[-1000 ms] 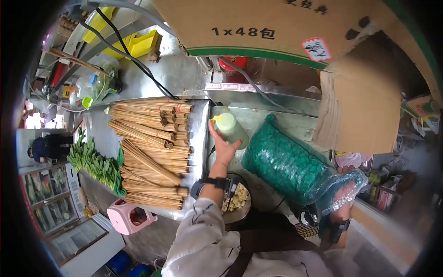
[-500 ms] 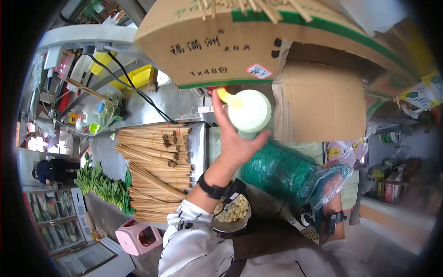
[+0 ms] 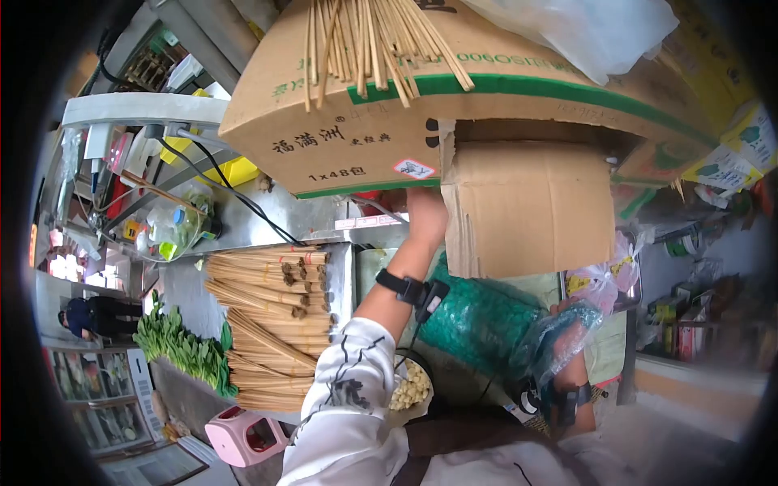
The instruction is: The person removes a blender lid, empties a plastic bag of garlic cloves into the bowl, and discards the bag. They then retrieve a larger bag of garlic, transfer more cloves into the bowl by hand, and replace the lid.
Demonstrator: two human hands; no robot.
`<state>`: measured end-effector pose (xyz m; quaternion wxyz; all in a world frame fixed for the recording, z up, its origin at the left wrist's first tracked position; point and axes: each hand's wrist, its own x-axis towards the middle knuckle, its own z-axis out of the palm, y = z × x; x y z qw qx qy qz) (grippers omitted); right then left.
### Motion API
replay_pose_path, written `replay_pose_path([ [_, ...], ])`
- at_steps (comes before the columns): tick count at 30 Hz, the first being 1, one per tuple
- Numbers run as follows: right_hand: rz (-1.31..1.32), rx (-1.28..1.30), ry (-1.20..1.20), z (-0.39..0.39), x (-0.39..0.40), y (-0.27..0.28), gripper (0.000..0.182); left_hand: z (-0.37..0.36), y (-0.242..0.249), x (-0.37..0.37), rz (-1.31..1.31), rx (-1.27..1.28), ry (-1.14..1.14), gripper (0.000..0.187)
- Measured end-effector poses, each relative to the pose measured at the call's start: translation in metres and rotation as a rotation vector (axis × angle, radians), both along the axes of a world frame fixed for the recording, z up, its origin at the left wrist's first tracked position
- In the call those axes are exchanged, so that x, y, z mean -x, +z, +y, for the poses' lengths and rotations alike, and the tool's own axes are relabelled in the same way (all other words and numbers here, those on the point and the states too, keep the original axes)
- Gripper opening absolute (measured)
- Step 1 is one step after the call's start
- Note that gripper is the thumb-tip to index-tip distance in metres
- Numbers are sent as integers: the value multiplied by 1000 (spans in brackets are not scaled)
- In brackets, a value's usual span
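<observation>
My left hand [image 3: 427,217] reaches up under the edge of a large cardboard box [image 3: 340,154], with its fingers hidden behind the box and its hanging flap [image 3: 531,206]. Whatever it touches there is out of sight. On the right, my right hand [image 3: 570,332] lies at the end of a clear plastic bag [image 3: 486,320] packed with green material. Loose plastic covers that hand, so its fingers do not show clearly. Each wrist wears a black strap with a small device.
Bundles of wooden sticks [image 3: 271,324] lie left of my arm, beside leafy greens [image 3: 182,344]. More sticks [image 3: 377,49] rest on the box. A bowl of pale chunks [image 3: 411,385] and a pink stool [image 3: 243,433] are below. Black cables [image 3: 243,198] cross the metal counter. A person [image 3: 97,316] stands far left.
My left hand held a round, pale green object with a yellow part; now that object is out of view and the hand is behind the box edge. My right hand has shifted slightly down and left.
</observation>
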<state>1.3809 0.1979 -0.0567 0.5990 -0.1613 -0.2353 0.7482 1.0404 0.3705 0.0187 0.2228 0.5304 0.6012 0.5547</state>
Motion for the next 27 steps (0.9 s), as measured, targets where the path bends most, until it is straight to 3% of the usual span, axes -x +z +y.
replay_pose_path([
  [2, 48, -11, 27, 0, -17, -28, 35, 51, -98, 13, -296, 34, -40, 29],
  [4, 102, -70, 84, 6, -20, -30, 33, 51, -109, 9, -264, 54, 7, 30],
  [5, 85, -14, 57, 5, -13, -18, 32, 36, -64, 2, -80, 60, 70, 30],
  [8, -40, 207, -77, -5, 12, 35, 29, 39, -57, 7, 564, 264, 36, 31],
  [9, -80, 218, -90, -5, 13, 41, 28, 64, -119, 10, 691, 260, 22, 31],
  [11, -119, 21, 1, -2, 3, 29, 30, 17, 10, -1, 432, 422, -15, 33],
  [13, -211, -69, 26, 1, 7, 43, 32, 64, -68, 3, -11, 94, 85, 33],
  [15, -293, 17, -12, -15, 11, 60, 32, 46, -72, -4, -112, -40, 99, 34],
  [17, -316, 156, -93, -23, 18, 68, 32, 29, -11, 2, 53, 91, 12, 34],
  [20, -151, 272, -128, -18, 24, 76, 29, 36, 4, 12, 216, 390, -109, 33],
  [21, -197, 393, -198, -20, 34, 93, 28, 37, 4, 15, 294, 446, -136, 33],
  [23, -197, 395, -185, -19, 34, 93, 25, 45, -5, 15, 340, 485, -129, 33],
  [26, -128, 248, -95, -17, 22, 70, 20, 52, -45, 16, 235, 442, -50, 36],
  [27, -155, 342, -169, -20, 29, 79, 19, 49, -49, 16, 196, 433, -37, 39],
])
